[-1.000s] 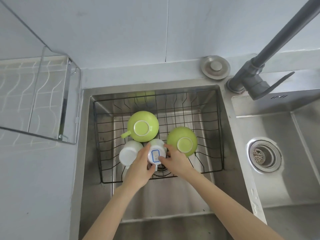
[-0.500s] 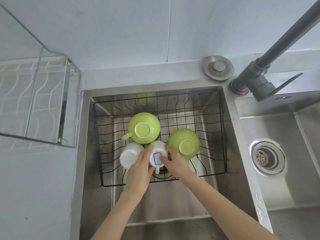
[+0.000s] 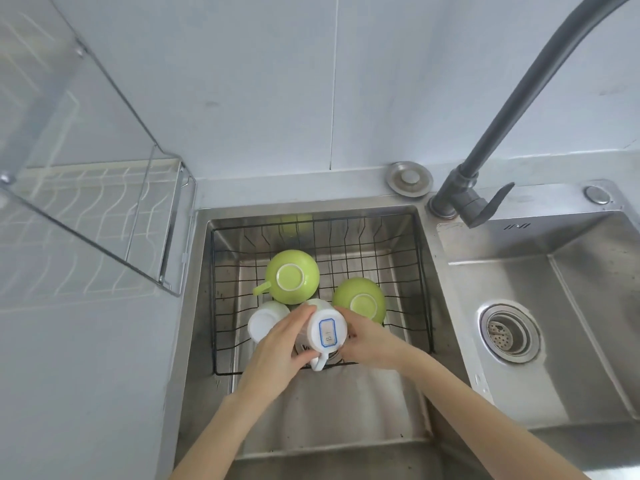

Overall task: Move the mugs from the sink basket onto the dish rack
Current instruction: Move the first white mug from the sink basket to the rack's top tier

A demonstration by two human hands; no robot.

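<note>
Worktop [image 3: 69,375]: grey, extending to the left of the fingers; the dish rack [image 3: 93,216] stands on it, up and left of the fingers, well apart from them.

Sink [image 3: 346,417]: stainless steel, two bowls. The left bowl lies around and below the fingers; the drain [image 3: 510,332] of the right bowl is to their right. The dark faucet [image 3: 519,109] rises beyond them, to the right.

Sink basket [image 3: 420,271]: black wire, seated in the left bowl; both hands reach into its near edge.

Mugs, all inverted with bases up: one green mug [image 3: 292,277] just beyond the fingers, handle to the left; a second green mug [image 3: 358,301] touching the back of the right-hand fingers; a plain white mug [image 3: 265,322] just left of the left-hand fingers, partly hidden by them.

Labelled white mug [image 3: 327,332]: held between both hands, blue-bordered label on its base, handle pointing toward the person. Whether it clears the basket floor cannot be told.

Left hand [image 3: 280,351]: fingers wrapped around the mug's left side.

Right hand [image 3: 372,344]: fingers closed against its right side.
</note>
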